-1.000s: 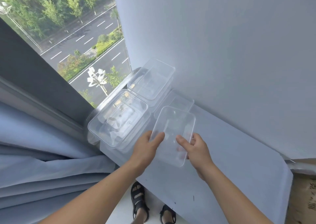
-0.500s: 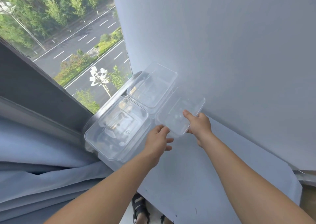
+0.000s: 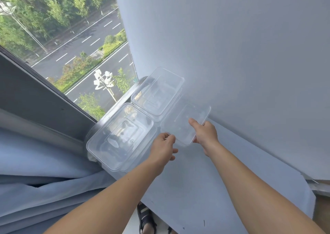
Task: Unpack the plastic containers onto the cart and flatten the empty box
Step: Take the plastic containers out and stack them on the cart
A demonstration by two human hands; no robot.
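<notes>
A small clear plastic container (image 3: 185,124) lies on the grey cart surface (image 3: 205,180) by the wall. My right hand (image 3: 203,133) grips its near right edge, thumb on top. At the container's near left corner my left hand (image 3: 164,148) touches it with loosely curled fingers. Two stacks of larger clear containers stand to the left: one (image 3: 119,137) near the window and one (image 3: 157,92) farther back. No box is in view.
A grey wall (image 3: 232,55) rises right behind the cart. A window (image 3: 62,42) and grey curtain (image 3: 35,171) are at the left. My sandalled feet (image 3: 146,219) show below the cart's front edge. A brown strip lies at the far right.
The small container went from the cart's near middle back toward the wall, beside the far stack. My left hand slipped from its left side to its near corner.
</notes>
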